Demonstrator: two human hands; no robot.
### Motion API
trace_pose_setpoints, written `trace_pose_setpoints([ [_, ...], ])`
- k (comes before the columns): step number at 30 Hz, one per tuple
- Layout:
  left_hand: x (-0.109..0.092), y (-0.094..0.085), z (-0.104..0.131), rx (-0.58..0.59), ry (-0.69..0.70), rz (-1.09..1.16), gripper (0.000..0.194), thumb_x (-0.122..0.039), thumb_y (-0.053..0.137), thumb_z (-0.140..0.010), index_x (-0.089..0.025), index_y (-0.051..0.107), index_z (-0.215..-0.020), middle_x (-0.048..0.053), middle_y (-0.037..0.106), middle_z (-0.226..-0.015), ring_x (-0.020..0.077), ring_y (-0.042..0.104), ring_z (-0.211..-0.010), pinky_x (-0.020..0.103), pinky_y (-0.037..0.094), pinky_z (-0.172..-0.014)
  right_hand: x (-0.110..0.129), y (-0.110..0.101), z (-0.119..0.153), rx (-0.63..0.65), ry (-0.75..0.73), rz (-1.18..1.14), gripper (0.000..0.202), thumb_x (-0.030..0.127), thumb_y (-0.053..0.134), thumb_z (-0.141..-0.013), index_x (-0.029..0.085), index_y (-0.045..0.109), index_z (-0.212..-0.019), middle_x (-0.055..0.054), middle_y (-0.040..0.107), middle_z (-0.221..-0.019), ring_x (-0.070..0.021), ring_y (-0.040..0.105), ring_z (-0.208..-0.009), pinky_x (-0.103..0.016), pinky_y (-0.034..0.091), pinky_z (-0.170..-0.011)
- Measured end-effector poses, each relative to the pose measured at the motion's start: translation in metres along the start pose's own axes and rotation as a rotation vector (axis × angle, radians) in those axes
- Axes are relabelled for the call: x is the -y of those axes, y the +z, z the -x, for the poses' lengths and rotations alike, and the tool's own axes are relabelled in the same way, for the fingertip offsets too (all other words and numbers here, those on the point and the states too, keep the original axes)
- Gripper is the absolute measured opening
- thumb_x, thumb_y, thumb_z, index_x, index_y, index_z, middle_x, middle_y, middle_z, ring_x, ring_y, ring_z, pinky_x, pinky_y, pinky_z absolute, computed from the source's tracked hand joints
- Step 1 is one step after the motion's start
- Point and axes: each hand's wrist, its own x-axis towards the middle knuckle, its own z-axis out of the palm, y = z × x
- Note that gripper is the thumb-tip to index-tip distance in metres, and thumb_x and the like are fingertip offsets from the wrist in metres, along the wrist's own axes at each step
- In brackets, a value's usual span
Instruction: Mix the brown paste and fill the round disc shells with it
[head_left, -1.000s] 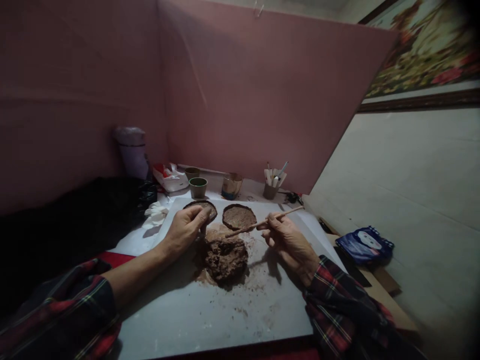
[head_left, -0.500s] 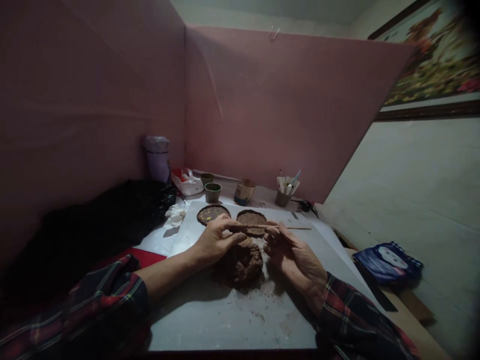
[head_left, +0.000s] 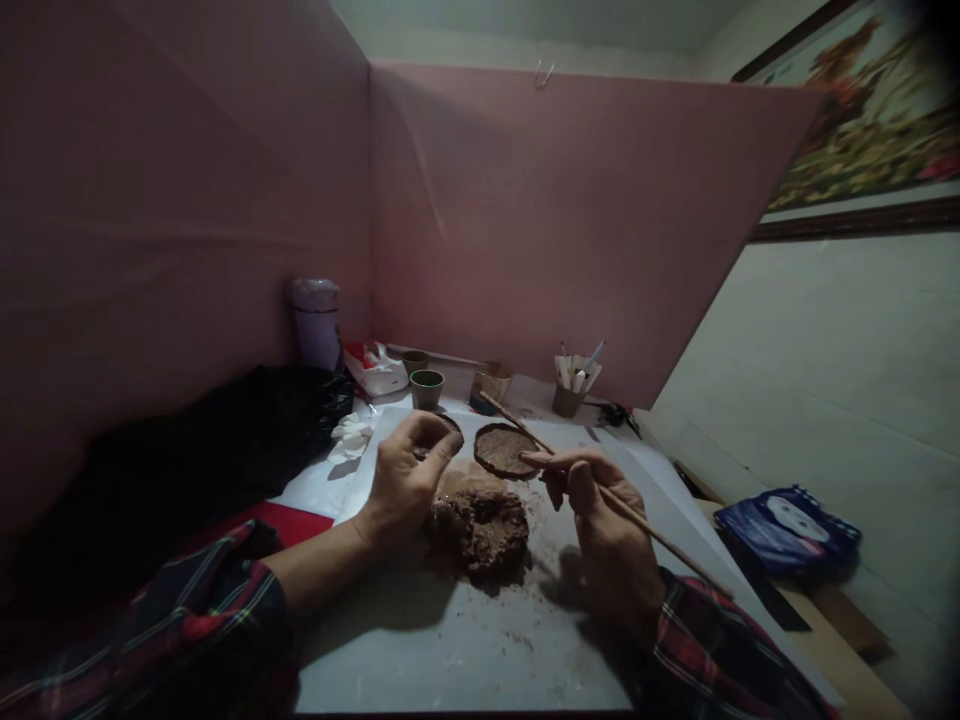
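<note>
My right hand (head_left: 607, 520) grips a thin wooden stick (head_left: 660, 542), which slants from the upper left down past my wrist. My left hand (head_left: 405, 475) is closed with thumb and fingertips together; whether anything small is between them cannot be made out. It hovers just left of a rough brown lump of clay-like material (head_left: 487, 530) on the white board (head_left: 450, 650). Behind the lump lies a round, shallow brown dish (head_left: 504, 450) with a raised rim. A second round dish (head_left: 451, 425) is mostly hidden behind my left hand.
Two cups, one a green-lined cup (head_left: 427, 388), and a brownish container (head_left: 491, 385) stand at the back. Nearby is a pot of pens (head_left: 568, 398). Crumpled white tissue (head_left: 351, 435) and a black plastic bag (head_left: 225, 440) lie left. A blue pouch (head_left: 787, 530) sits right.
My left hand has let go of the stick and moved left and down. In my right hand, the stick has turned from level to slanting, its far end raised to the upper left.
</note>
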Motion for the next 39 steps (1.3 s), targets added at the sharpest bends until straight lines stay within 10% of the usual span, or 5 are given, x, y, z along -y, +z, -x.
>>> trace_pose_setpoints([
  [6,-0.006,0.001,0.009,0.375,0.315,-0.058,0.022,-0.022,0.059,-0.083,-0.013,0.064,-0.102,0.005,0.064,-0.078,0.0158,0.054,-0.074,0.028,0.045,-0.067,0.002,0.003,0.009,0.210,-0.185,0.205,0.025,0.034,0.044,-0.094,0.026,0.068,-0.100,-0.003,0.070,-0.096,-0.0164,0.059,-0.081,-0.029,0.047,-0.075],
  [11,-0.004,0.005,0.009,0.477,0.360,-0.158,0.017,-0.023,0.053,-0.088,-0.016,0.068,-0.086,0.005,0.069,-0.077,0.0178,0.053,-0.077,0.032,0.043,-0.073,0.004,0.005,0.013,0.283,-0.204,0.244,0.026,0.033,0.042,-0.095,0.026,0.066,-0.102,-0.004,0.069,-0.096,-0.0181,0.061,-0.086,-0.031,0.047,-0.077],
  [27,-0.013,0.002,0.011,0.352,0.539,-0.324,0.024,-0.018,0.051,-0.088,-0.020,0.066,-0.069,-0.001,0.065,-0.060,0.0173,0.049,-0.075,0.036,0.032,-0.077,0.003,0.006,0.016,0.334,-0.277,0.270,0.026,0.019,0.040,-0.094,0.025,0.063,-0.105,-0.005,0.067,-0.101,-0.0195,0.061,-0.096,-0.036,0.044,-0.089],
  [39,-0.007,-0.006,0.002,0.286,0.449,-0.441,0.019,-0.023,0.057,-0.085,-0.019,0.066,-0.068,0.002,0.064,-0.064,0.0195,0.050,-0.079,0.037,0.034,-0.079,0.008,0.013,0.022,0.042,-0.162,0.209,0.028,0.036,0.044,-0.093,0.023,0.069,-0.093,-0.005,0.073,-0.089,-0.0186,0.064,-0.073,-0.032,0.050,-0.066],
])
